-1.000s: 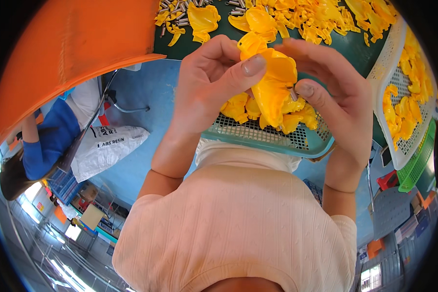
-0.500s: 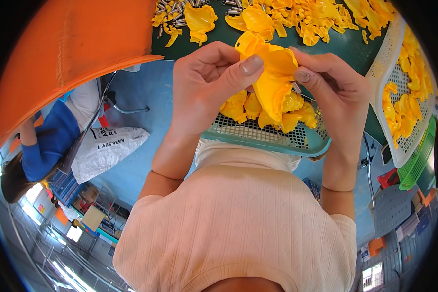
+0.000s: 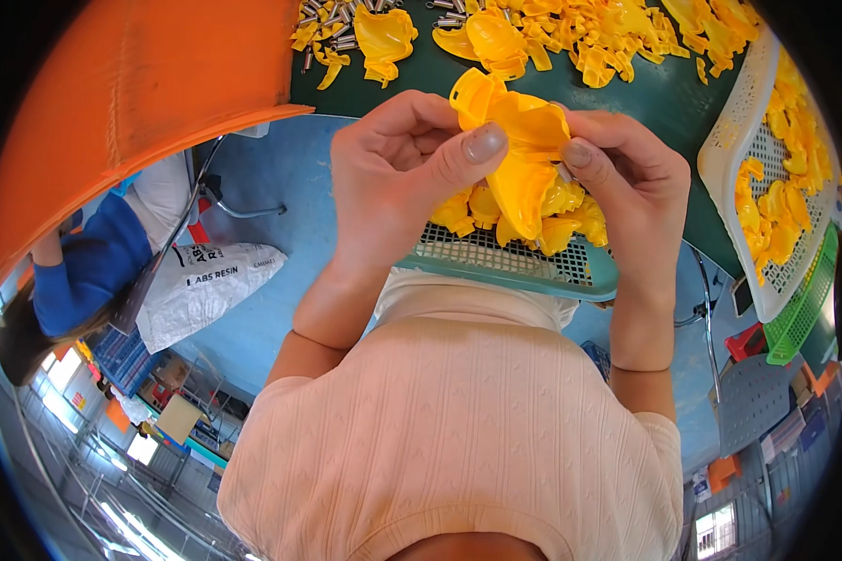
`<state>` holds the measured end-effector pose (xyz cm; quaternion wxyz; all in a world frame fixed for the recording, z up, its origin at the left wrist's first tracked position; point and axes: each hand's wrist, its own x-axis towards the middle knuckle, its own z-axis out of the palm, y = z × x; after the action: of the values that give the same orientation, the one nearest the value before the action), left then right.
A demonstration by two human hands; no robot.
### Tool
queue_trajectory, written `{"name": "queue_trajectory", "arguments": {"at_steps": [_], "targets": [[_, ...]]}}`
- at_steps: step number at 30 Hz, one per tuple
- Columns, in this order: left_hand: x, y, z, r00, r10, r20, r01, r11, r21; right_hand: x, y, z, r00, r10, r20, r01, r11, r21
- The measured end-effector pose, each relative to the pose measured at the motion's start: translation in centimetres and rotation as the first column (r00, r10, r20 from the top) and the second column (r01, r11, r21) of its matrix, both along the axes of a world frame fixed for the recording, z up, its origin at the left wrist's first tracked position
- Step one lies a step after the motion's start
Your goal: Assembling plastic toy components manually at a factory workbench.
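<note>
A curved, shell-like yellow plastic part [image 3: 524, 182] is held up between both hands, above a teal mesh basket [image 3: 496, 271]. My left hand [image 3: 407, 168] pinches its left side, with the thumb lying on the face of the part. At its upper right edge my right hand [image 3: 627, 173] grips it between thumb and fingers. A bit of grey metal, perhaps a spring, shows near the right thumb. More yellow parts [image 3: 561, 224] lie in the basket under the held one.
Piles of small yellow pieces [image 3: 617, 42] and metal springs [image 3: 344, 39] cover the dark green table [image 3: 580, 98]. A white basket [image 3: 720, 154] of yellow parts stands right, beside a green basket [image 3: 800, 309]. Left are an orange bin [image 3: 159, 84], a white sack [image 3: 206, 290] and a person in blue [image 3: 94, 271].
Both hands have sunk slightly with the yellow part, and the right hand has shifted a little left. The part has tilted slightly. The person at the left has moved a little.
</note>
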<state>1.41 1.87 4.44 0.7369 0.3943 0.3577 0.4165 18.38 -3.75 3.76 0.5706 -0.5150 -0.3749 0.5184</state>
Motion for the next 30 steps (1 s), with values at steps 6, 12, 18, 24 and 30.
{"name": "queue_trajectory", "arguments": {"at_steps": [6,12,18,24,30], "targets": [[-0.1,-0.1,-0.1,1.000,-0.026,0.008,0.025,0.997,0.072,0.5,0.0,0.3,0.989,0.078,-0.126,-0.079,0.997,-0.009],[0.0,-0.5,-0.1,0.998,-0.043,0.043,0.040,0.997,0.058,0.1,0.1,0.7,0.989,0.059,-0.139,-0.066,0.997,-0.048],[0.1,-0.3,-0.2,0.997,-0.059,0.044,0.061,0.997,-0.056,0.1,0.3,0.1,0.987,0.053,-0.155,-0.064,0.996,-0.066],[0.9,-0.4,-0.7,0.994,-0.010,0.112,0.005,0.999,0.047,0.1,0.8,0.4,0.991,-0.029,-0.129,0.033,0.999,0.027],[1.6,-0.9,-1.4,0.992,-0.028,0.127,0.002,0.980,0.199,-0.8,-1.4,-0.7,0.987,-0.115,-0.114,0.121,0.991,0.052]]}}
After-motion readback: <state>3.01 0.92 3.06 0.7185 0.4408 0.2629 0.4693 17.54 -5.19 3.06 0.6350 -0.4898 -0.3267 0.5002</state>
